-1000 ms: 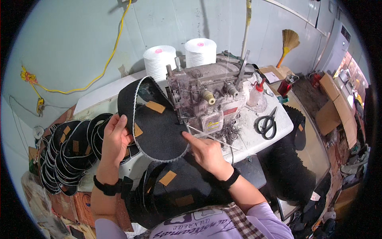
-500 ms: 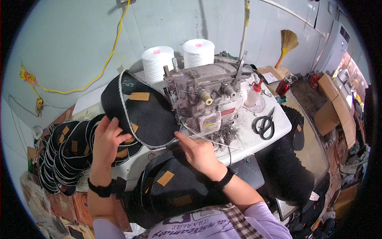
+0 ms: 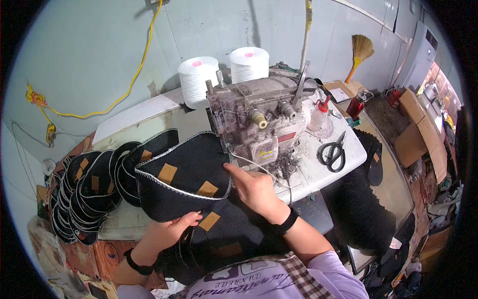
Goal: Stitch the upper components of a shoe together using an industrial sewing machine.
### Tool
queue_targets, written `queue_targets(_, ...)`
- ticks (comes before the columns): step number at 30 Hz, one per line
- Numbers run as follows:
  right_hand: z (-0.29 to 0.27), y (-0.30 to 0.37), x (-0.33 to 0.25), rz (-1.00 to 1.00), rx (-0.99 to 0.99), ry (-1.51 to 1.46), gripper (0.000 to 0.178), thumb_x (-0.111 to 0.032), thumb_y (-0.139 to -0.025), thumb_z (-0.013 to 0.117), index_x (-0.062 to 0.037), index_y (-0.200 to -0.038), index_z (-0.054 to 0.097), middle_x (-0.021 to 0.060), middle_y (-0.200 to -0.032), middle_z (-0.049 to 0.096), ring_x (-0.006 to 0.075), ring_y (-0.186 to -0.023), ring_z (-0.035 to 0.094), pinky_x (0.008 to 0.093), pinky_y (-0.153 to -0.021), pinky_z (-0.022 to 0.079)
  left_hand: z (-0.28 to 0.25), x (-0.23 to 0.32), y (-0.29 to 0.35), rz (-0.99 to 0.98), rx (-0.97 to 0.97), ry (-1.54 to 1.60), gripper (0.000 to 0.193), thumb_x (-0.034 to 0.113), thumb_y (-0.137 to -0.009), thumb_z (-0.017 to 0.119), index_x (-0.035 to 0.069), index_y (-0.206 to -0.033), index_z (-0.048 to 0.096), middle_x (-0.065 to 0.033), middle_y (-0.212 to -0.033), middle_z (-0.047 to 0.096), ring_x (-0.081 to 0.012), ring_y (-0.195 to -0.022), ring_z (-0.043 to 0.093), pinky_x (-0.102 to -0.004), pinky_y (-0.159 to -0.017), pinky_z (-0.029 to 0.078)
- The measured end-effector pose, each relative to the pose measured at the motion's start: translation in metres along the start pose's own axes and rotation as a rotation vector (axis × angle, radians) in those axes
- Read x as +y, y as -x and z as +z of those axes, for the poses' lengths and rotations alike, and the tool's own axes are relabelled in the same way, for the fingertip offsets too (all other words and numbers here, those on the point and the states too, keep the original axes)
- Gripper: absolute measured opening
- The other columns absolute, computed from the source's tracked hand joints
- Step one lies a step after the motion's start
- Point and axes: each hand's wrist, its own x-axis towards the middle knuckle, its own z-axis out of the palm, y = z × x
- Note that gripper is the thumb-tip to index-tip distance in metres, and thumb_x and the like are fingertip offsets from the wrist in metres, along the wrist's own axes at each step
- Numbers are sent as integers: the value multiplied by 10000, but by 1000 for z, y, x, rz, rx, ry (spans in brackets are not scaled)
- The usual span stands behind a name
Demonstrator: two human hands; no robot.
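Observation:
A black fabric piece [image 3: 184, 157] with white stitched edging and tan patches lies bent at the sewing machine [image 3: 259, 124]. My left hand [image 3: 172, 230] is closed on its near lower edge, thumb on top and the other fingers underneath. At its right edge, close beside the machine, my right hand [image 3: 256, 194] grips the piece, index finger stretched along it. The right thumb is hidden. White thread [image 3: 261, 168] runs from the machine past my right hand. Below both hands, more black pieces [image 3: 219, 244] with tan patches lie over my lap.
A row of edged black pieces [image 3: 92, 187] overlaps at the left. Two white thread cones [image 3: 199, 82] stand behind the machine. Black scissors [image 3: 332, 155] and a red-capped oil bottle [image 3: 319, 117] sit to its right. A stack of black pieces [image 3: 356, 209] lies further right.
My left hand has moved down and right to the near edge of the piece. The fabric's raised far side has swung down toward me. My right hand stays near the machine.

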Motion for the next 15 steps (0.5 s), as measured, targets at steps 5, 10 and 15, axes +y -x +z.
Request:
queue_targets(5, -4, 4, -3, -22, -11, -17, 370, -10, -791, 573, -91, -1151, 567, 138, -647, 592, 289, -585, 612, 371, -528, 462, 9, -2, -14, 248, -106, -10, 177, 43, -870, 580, -56, -1016, 597, -110, -938, 649, -145, -797, 642, -237, -672, 531)
queue_targets(10, 4, 16, -12, 222, 16, -307, 207, -55, -812, 596, -61, -1015, 555, 133, -716, 609, 291, -614, 621, 347, -555, 485, 5, -2, -60, 722, 81, -518, 193, 38, -822, 616, -13, -1007, 597, -122, -966, 629, -247, -883, 595, -357, -790, 459)
queue_targets(15, 19, 23, -16, -160, -336, -178, 302, -157, -741, 677, -28, -996, 580, 155, -922, 595, 319, -869, 584, 392, -728, 479, -11, -16, -120, 365, 361, -89, 126, 76, -851, 605, -49, -856, 623, -50, -755, 652, -98, -668, 564, -264, -608, 468)
